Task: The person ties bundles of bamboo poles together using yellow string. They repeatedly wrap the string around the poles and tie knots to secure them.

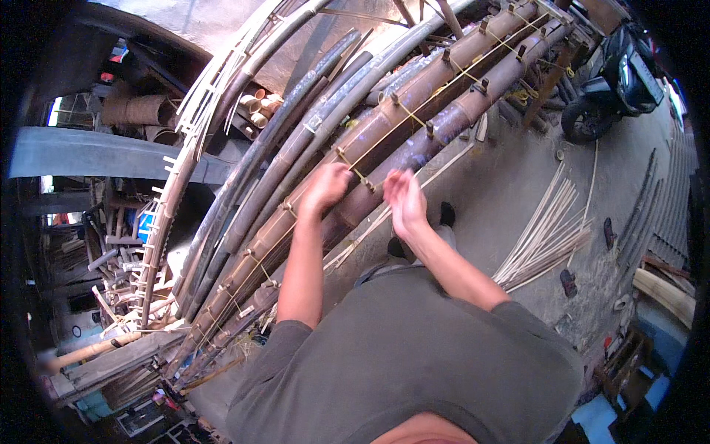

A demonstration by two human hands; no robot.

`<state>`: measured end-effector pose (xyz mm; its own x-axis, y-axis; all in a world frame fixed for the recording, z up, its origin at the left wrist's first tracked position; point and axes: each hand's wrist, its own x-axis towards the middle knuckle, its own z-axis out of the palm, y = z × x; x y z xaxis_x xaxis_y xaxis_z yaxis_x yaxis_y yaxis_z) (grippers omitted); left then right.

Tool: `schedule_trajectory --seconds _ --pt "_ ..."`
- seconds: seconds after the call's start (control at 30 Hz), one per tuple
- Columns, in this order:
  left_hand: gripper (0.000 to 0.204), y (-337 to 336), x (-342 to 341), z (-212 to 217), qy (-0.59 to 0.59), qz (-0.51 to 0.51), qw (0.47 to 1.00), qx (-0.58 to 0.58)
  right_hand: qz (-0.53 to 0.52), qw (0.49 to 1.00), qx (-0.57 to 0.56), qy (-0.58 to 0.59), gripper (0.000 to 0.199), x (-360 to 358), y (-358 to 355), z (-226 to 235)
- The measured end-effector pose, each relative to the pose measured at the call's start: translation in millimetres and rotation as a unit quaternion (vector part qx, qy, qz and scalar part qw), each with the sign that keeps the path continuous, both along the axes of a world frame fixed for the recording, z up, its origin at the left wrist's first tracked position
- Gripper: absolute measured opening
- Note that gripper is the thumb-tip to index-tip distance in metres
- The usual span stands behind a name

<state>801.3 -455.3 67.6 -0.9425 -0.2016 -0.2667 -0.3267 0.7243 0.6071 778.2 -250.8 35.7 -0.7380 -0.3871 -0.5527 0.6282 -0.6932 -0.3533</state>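
Two long brown bamboo poles (458,115) run slantwise side by side, with short pegs (430,129) standing out of them. Thin yellow cord (411,113) zigzags between the pegs and stretches along the poles. My left hand (325,189) is closed over the left pole, beside a peg and a stretch of cord; what its fingers grip is hidden. Over the near edge of the right pole, my right hand (405,201) has its fingers curled together. Its fingertips are slightly blurred, and I cannot make out what lies in them.
More curved dark poles (296,140) lie to the left, beside a bent bamboo piece with pale pegs (168,200). Pale thin strips (543,233) lie fanned on the floor at right. A motorbike (617,81) stands at the far right. Dark sandals (568,283) are on the floor.
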Motion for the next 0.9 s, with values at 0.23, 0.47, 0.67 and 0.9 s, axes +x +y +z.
schedule_trajectory --seconds 0.23,0.47,0.67,0.9 --pt "0.041 14 15 -58 0.219 0.07 0.968 -0.103 0.348 0.567 0.32 0.674 0.05 -54 -139 97" --pt "0.034 24 22 -20 0.085 0.195 0.976 -0.046 0.449 0.69 0.105 0.559 0.059 -102 -120 84" --pt "0.03 35 11 -17 0.118 0.183 0.975 -0.052 0.499 0.461 0.235 0.695 0.047 -14 33 -13" --pt "0.027 -24 -85 20 0.255 0.231 0.933 0.105 0.509 0.42 0.349 0.665 0.027 8 8 -28"
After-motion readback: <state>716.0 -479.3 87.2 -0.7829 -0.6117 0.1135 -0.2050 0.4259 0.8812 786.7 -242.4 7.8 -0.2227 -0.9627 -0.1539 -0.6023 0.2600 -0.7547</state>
